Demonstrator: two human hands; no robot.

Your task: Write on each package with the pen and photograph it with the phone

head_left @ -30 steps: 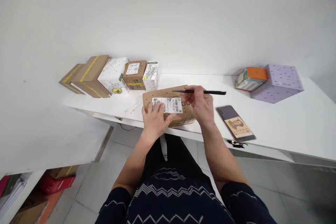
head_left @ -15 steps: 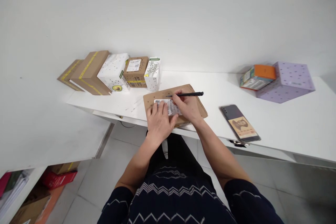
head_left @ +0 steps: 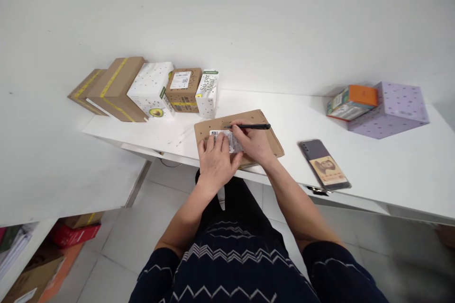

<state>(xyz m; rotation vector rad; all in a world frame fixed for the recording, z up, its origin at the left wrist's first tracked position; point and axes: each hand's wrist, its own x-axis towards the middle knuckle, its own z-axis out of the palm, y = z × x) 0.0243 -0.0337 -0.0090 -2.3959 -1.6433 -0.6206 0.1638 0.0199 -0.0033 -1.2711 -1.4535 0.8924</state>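
A brown cardboard box [head_left: 249, 117] with small dark dots lies at the front edge of the white table. On its top is a white printed label [head_left: 232, 144], partly covered by my fingers. My left hand [head_left: 216, 161] rests flat on the box and label with its fingers spread, holding nothing. In my right hand [head_left: 254, 142] is a black pen [head_left: 258, 127], pinched near its tip, which points left at the cardboard just above the label. The heel of that hand lies on the box's right part.
Along the wall at left stand taped brown boxes [head_left: 119, 86], a white avocado box [head_left: 151, 86], a labelled brown box [head_left: 184, 90] and a narrow white box [head_left: 208, 92]. Rightward are an orange box [head_left: 360, 97], a lilac box [head_left: 398, 109] and a phone [head_left: 324, 163] on the table [head_left: 391, 170].
The view has shifted slightly. The pen tip has moved a little left relative to the label, and my right hand keeps its grip. My left hand stays flat on the box.
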